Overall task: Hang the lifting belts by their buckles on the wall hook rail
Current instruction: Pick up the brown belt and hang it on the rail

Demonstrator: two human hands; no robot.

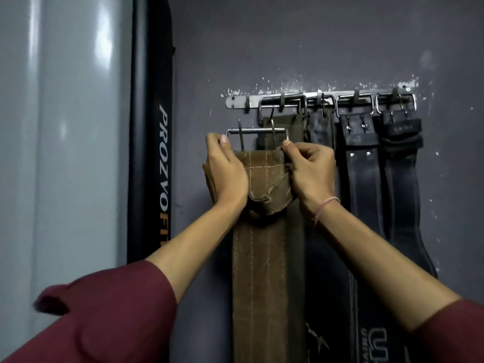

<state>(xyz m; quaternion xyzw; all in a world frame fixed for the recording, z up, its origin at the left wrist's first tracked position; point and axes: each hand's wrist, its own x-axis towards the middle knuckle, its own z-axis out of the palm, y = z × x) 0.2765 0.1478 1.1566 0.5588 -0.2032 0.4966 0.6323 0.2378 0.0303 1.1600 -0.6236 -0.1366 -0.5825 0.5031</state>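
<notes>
Both hands, left hand [225, 169] and right hand [309, 169], pinch the brown belt [258, 271] at either end of its buckle [256, 131], held level just below the hook rail [314, 96] (4 belts already hang there), probably to reach the free leftmost hook [247, 103].

A dark grey wall [314, 48] fills the view, its paint chipped in white flecks [288, 85] across the middle and down the right side. At left stands a black upright pad [149, 127] printed "PROZVOFIT" in white and orange. Beside it, a pale grey glossy surface [65, 127] reflects soft light.
</notes>
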